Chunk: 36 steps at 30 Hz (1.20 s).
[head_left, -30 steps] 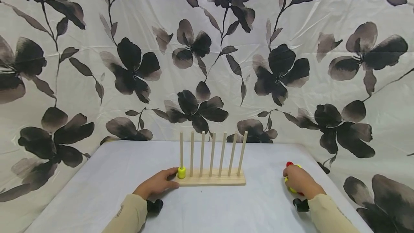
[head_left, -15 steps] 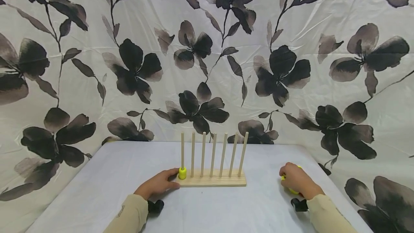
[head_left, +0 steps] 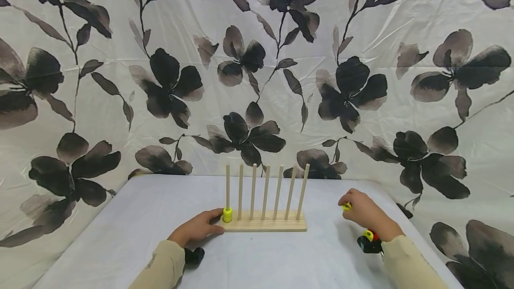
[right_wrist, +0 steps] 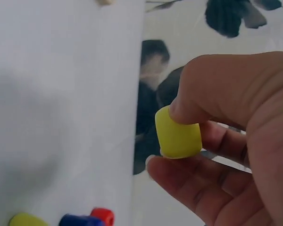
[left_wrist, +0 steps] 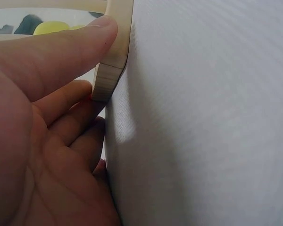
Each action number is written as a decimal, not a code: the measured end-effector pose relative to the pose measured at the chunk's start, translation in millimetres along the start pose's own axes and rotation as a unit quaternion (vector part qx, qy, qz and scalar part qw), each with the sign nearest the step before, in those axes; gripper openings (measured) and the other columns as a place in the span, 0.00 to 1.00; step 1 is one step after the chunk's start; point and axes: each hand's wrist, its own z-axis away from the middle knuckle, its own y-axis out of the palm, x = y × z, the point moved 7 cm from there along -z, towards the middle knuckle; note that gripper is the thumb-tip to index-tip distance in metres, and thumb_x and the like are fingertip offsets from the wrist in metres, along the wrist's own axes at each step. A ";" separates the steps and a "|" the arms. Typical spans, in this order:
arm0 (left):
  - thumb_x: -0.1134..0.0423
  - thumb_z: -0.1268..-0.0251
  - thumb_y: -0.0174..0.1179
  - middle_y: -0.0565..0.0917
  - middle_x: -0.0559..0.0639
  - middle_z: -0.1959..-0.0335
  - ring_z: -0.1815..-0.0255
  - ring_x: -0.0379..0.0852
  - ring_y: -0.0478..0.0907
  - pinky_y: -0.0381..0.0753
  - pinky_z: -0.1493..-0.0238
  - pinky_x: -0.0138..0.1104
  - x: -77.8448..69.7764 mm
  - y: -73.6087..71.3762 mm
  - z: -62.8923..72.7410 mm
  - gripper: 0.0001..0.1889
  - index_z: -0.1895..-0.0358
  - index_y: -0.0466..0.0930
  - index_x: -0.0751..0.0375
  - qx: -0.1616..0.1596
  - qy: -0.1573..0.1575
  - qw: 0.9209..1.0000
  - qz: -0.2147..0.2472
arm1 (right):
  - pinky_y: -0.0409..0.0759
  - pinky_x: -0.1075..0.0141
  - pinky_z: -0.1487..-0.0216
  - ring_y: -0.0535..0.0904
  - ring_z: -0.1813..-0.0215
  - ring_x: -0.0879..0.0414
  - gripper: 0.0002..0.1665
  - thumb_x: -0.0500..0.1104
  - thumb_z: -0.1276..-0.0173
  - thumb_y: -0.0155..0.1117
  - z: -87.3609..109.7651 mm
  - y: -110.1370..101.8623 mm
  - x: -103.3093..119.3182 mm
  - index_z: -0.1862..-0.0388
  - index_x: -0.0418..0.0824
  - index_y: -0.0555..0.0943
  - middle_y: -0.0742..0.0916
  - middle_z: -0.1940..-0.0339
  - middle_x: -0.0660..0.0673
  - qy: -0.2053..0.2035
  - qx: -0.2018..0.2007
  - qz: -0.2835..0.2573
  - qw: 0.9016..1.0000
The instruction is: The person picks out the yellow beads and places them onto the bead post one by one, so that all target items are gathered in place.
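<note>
A wooden peg stand [head_left: 265, 224] with a row of several upright pegs sits mid-table in the head view. One yellow bead [head_left: 227, 215] is threaded at the foot of its leftmost peg. My left hand [head_left: 198, 226] grips the base's left end, with the thumb along the front edge and fingers behind the corner in the left wrist view. Raised above the table at the right, my right hand [head_left: 367, 211] pinches a yellow bead [right_wrist: 178, 135] between thumb and fingers.
Loose beads lie on the white table [head_left: 281, 262] near the right wrist: a yellow bead [right_wrist: 27, 220], a blue bead [right_wrist: 80, 220] and a red bead [right_wrist: 103, 215]. A floral cloth [head_left: 257, 79] hangs behind the table.
My right hand has lifted from the loose beads and moved up and slightly left with a yellow bead, uncovering beads beneath it. The left hand stays at the stand.
</note>
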 end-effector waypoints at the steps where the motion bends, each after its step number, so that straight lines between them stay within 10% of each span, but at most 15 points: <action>1: 0.51 0.42 0.67 0.66 0.58 0.27 0.24 0.62 0.57 0.57 0.26 0.58 -0.1 0.2 0.3 0.38 0.29 0.65 0.58 0.001 -0.001 1.000 0.000 | 0.82 0.55 0.52 0.76 0.57 0.52 0.15 0.36 0.44 0.67 -0.1 -3.0 3.4 0.56 0.41 0.85 0.81 0.56 0.45 -0.004 -0.005 -0.007 1.000; 36: 0.50 0.44 0.69 0.66 0.57 0.27 0.25 0.63 0.57 0.57 0.27 0.60 3.8 2.1 -3.8 0.39 0.29 0.66 0.56 -0.002 -0.009 1.000 0.005 | 0.84 0.54 0.47 0.83 0.46 0.49 0.17 0.49 0.32 0.65 -18.7 -84.1 95.2 0.48 0.46 0.83 0.86 0.48 0.44 -0.100 -0.056 -0.149 0.982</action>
